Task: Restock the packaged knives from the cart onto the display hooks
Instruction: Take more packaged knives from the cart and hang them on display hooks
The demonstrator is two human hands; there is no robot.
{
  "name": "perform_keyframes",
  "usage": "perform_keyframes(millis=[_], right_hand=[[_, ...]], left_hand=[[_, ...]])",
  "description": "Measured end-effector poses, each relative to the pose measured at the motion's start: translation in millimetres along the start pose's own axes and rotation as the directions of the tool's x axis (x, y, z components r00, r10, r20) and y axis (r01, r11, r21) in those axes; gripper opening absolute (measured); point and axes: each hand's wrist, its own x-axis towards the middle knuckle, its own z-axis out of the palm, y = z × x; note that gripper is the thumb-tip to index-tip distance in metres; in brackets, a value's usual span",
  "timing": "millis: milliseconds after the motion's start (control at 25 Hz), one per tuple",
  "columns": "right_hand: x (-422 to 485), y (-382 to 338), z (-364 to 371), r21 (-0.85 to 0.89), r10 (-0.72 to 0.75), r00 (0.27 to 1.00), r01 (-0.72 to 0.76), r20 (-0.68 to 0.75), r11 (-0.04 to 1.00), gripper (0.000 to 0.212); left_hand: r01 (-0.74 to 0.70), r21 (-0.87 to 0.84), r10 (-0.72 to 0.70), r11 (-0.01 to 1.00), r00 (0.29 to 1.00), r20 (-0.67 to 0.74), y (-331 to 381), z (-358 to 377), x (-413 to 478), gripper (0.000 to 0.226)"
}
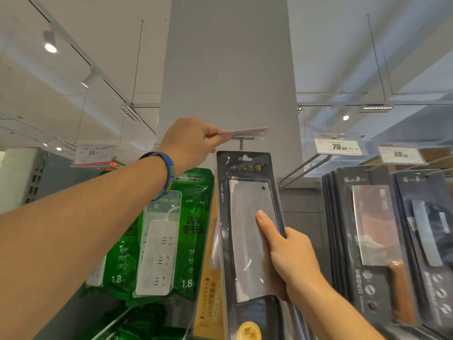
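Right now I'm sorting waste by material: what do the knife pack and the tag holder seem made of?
Knife pack: matte black card, probably, with a clear glossy plastic blister showing glare. Tag holder: clear plastic, see-through at its edge, over a pinkish label.

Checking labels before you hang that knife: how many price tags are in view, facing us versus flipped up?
Price tags facing the camera: 3
Price tag flipped up, pinched by the left hand: 1
Total: 4
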Motion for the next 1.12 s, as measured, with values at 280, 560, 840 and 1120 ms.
perform_keyframes(millis=[280,560,840,1120], right_hand=[[16.7,13.0,7.3,-0.109,0.057,0.997,-0.052,0.043,0.993,0.102],[39.8,16.4,18.1,-0.176,0.119,0.993,-0.116,0.008,0.978,0.085],[59.4,27.8,36.5,-0.243,0.150,0.988,-0.155,-0.040,0.958,0.090],[68.3,33.5,47.1,-0.349,0.183,0.983,-0.179,-0.021,0.920,0.079]], left_hand=[[-0.024,0.033,0.023,0.999,0.999,0.030,1.2,-2.5,1.3,0.036],[-0.018,-0.010,0.019,1.000,1.000,0.024,4.2,0.2,-4.9,0.031],[-0.067,0.125,0.065,0.990,0.998,0.017,2.7,2.0,-8.8,0.033],[-0.200,0.447,0.213,0.872,0.977,0.020,4.0,10.3,-25.8,0.040]])
